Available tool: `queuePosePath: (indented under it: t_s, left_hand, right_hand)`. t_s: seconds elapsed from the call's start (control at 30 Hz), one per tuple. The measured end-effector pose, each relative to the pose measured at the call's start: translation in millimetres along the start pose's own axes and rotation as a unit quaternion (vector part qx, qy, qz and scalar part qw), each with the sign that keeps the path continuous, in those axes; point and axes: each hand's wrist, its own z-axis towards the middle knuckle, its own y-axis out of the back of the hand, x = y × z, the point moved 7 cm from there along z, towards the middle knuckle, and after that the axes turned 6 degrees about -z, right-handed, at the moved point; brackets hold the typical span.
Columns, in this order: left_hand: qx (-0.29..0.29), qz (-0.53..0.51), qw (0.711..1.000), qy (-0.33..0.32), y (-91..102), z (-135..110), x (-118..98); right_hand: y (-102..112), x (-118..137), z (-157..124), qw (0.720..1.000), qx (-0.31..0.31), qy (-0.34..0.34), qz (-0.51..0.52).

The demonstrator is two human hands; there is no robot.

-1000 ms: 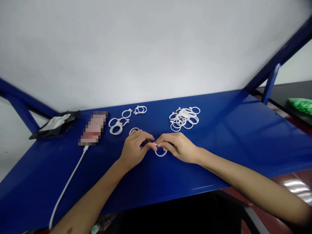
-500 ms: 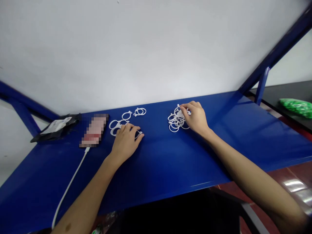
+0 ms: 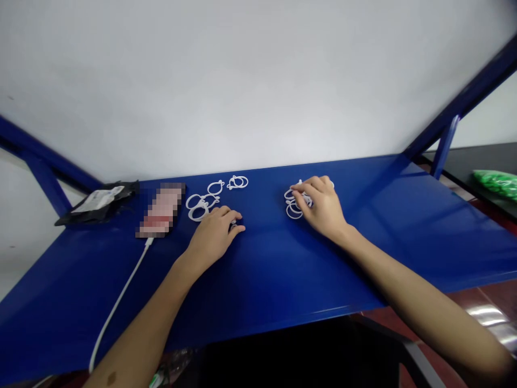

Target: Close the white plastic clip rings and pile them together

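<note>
My left hand (image 3: 214,231) rests low over the blue table with fingers bent and thumb apart. A bit of a white ring shows between its thumb and forefinger, mostly hidden by the hand. Just beyond the knuckles lie several white plastic rings with small tabs (image 3: 198,212), some overlapping. Two more rings (image 3: 241,182) lie together farther back. On the right, my right hand (image 3: 321,205) hovers over a loose pile of the same rings (image 3: 294,210), its thumb and fingertips slightly apart at the pile. Part of another ring peeks out behind its knuckles. The palm side is hidden.
A phone with a blurred screen (image 3: 161,210) lies left on the blue table (image 3: 262,269), with a white cable (image 3: 121,302) plugged in. Beside it is a black plastic package (image 3: 100,202). A white wall stands behind; a green bag (image 3: 496,183) lies far right.
My right hand has shifted left and down over the ring pile, covering more of it. My left hand stays nearly in place, with its thumb and forefinger closer together. The view has shifted slightly.
</note>
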Motion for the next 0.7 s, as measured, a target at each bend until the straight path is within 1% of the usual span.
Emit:
queuePosePath:
  t_s: [0.07,0.13,0.23,0.3,0.37,0.47,0.53,0.57,0.63,0.7]
  left_hand:
    - [0.014,-0.021,1.0,-0.009,-0.4,-1,0]
    - [0.014,-0.038,0.999,-0.016,1.8,-1,-3]
    - [-0.006,-0.089,0.995,-0.033,7.9,-1,-19]
    - [-0.002,-0.157,0.987,-0.033,8.6,-1,-31]
    - [0.014,-0.251,0.968,-0.004,4.8,-3,-38]
    - [0.022,-0.402,0.915,0.027,-2.6,-6,-42]
    - [0.016,-0.472,0.88,0.044,-6.8,-7,-41]
    - [0.013,-0.493,0.868,0.054,-8.9,-7,-40]
    - [0.003,-0.514,0.854,0.072,-11.3,-7,-36]
    - [-0.021,-0.51,0.856,0.085,-10.4,-7,-31]
  right_hand:
    - [-5,20,-5,0.998,0.033,0.04,0.036]
    - [-11,37,-11,0.992,0.07,0.078,0.071]
    - [-20,54,-19,0.979,0.128,0.115,0.112]
    - [-25,59,-23,0.971,0.159,0.117,0.134]
    - [-29,62,-25,0.962,0.185,0.112,0.165]
    - [-33,67,-29,0.943,0.221,0.103,0.225]
    - [-36,69,-30,0.933,0.237,0.09,0.254]
    - [-36,69,-31,0.931,0.241,0.082,0.261]
    - [-37,68,-31,0.931,0.243,0.062,0.267]
    - [-36,66,-30,0.932,0.235,0.038,0.272]
